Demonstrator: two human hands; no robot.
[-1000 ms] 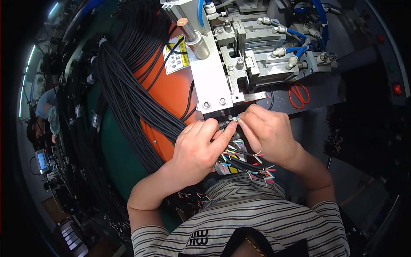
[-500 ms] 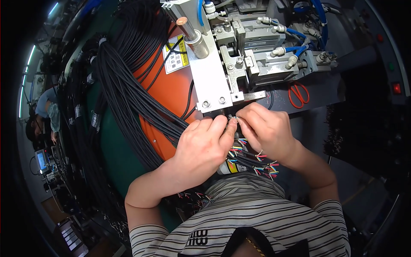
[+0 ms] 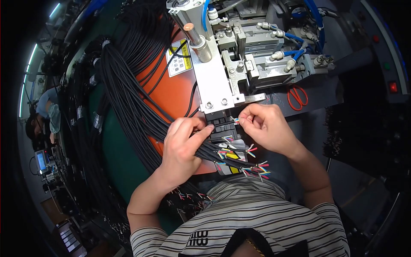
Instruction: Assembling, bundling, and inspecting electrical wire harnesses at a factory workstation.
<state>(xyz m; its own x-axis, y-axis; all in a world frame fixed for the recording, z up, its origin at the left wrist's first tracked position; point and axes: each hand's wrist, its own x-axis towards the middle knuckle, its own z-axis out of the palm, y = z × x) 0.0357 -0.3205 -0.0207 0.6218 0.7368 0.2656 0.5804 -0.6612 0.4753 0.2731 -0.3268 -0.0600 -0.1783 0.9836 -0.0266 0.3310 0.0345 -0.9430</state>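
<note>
Cables (image 3: 128,98) piled left, L hand (image 3: 184,147) grip round bundle, R hand (image 3: 265,128) pinching wire ends (image 3: 234,120), scissors (image 3: 296,96) behind.

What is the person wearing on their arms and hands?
Nothing covers the left hand or the right hand: no gloves, rings or watch show. Both forearms are bare. Short sleeves of a shirt with black and white stripes end above the elbows.

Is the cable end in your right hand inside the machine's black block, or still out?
Out. The right hand pinches the coloured wire tips just right of the black block, beneath the metal plate.
</note>
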